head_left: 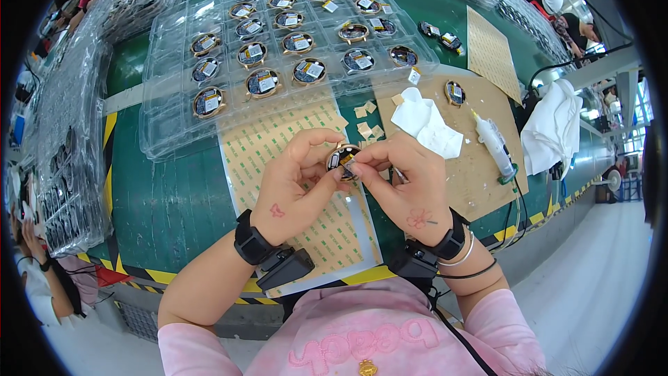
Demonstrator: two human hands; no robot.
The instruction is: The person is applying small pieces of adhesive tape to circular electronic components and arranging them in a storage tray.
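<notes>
My left hand (300,182) and my right hand (407,182) meet over the green table and together pinch one small round part (343,161) with a brown rim and a dark middle. The left thumb and fingers grip its left edge. The right fingertips press on its right side, where a small yellowish tab sits. A thin metal tool also shows under the right fingers. Both wrists wear black bands with small black boxes. Under the hands lies a sheet of pale adhesive pads (278,153).
A clear plastic tray (167,132) with several of the same round parts stands behind the hands. A brown board (487,181) at right carries a white cloth (426,125), a glue syringe (494,143) and one round part (454,92). Stacked clear trays line the left edge. Other people work at the far corners.
</notes>
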